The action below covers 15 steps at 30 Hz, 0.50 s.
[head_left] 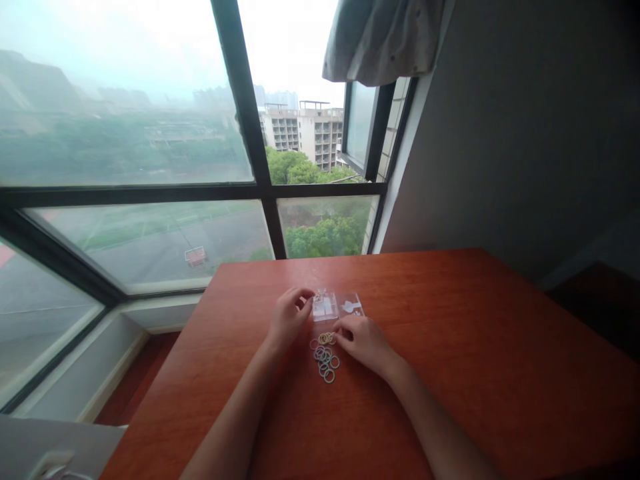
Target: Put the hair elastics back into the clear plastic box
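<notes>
On the table lies a small transparent plastic box [325, 307], its lid [351, 305] folded open to the right and printed with a white figure. My left hand [291, 316] is closed at the box's left wall, thumb and fingers gripping its edge. A few small rings seem to be inside the box, too small to tell well. Just in front of it lies a loose pile of pastel hair ties [324, 360], several of them overlapping. My right hand [364, 339] pinches a yellowish hair tie [332, 338] at the pile's upper right, between thumb and forefinger.
The reddish-brown wooden table [450, 320] reaches to a dark-framed window [265, 190] at the back. A grey curtain [385, 40] hangs above an open window pane. A dark wall [500, 133] stands on the right. At lower left is a white ledge [55, 440].
</notes>
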### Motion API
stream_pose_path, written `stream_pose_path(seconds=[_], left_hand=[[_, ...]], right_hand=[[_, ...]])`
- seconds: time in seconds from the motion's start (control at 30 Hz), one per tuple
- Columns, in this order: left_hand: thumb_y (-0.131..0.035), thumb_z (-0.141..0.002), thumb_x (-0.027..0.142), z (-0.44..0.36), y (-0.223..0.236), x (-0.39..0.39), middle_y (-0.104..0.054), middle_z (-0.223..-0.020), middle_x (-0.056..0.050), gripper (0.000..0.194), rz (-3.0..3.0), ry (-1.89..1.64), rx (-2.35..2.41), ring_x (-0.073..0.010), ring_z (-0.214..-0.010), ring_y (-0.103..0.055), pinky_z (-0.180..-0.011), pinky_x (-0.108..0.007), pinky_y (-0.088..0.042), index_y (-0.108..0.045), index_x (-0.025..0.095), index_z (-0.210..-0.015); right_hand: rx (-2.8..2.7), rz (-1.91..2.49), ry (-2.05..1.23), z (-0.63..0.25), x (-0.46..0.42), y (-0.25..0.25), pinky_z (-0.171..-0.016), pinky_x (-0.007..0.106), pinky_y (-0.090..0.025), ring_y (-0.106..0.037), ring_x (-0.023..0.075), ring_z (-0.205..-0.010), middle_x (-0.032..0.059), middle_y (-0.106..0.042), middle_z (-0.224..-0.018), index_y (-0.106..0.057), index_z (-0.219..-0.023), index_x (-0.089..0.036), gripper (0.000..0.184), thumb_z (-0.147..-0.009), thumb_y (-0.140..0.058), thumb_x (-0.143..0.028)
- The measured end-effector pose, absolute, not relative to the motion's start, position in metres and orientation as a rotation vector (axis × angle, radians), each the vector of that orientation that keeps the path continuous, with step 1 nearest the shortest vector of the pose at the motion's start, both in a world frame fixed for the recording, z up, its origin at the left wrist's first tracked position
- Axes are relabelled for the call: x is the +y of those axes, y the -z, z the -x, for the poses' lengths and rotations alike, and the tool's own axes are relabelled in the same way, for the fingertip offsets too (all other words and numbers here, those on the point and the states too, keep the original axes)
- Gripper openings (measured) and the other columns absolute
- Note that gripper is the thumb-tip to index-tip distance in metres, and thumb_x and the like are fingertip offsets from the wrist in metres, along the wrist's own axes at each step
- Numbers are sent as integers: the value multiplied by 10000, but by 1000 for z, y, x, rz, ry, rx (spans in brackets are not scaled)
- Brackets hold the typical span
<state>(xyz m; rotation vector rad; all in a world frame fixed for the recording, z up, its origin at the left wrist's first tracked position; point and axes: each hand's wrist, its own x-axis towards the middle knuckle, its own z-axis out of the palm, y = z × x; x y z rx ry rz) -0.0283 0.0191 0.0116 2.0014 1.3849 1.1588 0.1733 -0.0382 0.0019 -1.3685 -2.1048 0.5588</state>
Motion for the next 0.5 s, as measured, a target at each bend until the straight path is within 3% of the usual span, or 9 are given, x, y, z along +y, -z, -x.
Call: stream_pose_path(seconds=[0.23, 0.5], left_hand=[[-559, -841, 241, 18, -22, 9, -667, -774, -23, 136, -1983, -1078, 1245, -112, -648, -586, -581, -205, -455, -671, 168, -865], [-576, -836, 243, 7, -31, -3, -653, -694, -4, 134, -2042, -873, 1069, -86, -554, -544, -513, -177, -421, -687, 167, -836]], right_hand=[[-1813, 1326, -547, -176, -32, -5, -567, 223, -394, -539, 123, -574, -5, -633, -647, -685, -786, -191, 127, -839, -623, -288], [-1727, 1333, -554, -177, -30, -6, -566, 228, -408, -549, 130, -582, 11, -652, -667, -689, -806, -186, 186, -849, -604, -345]])
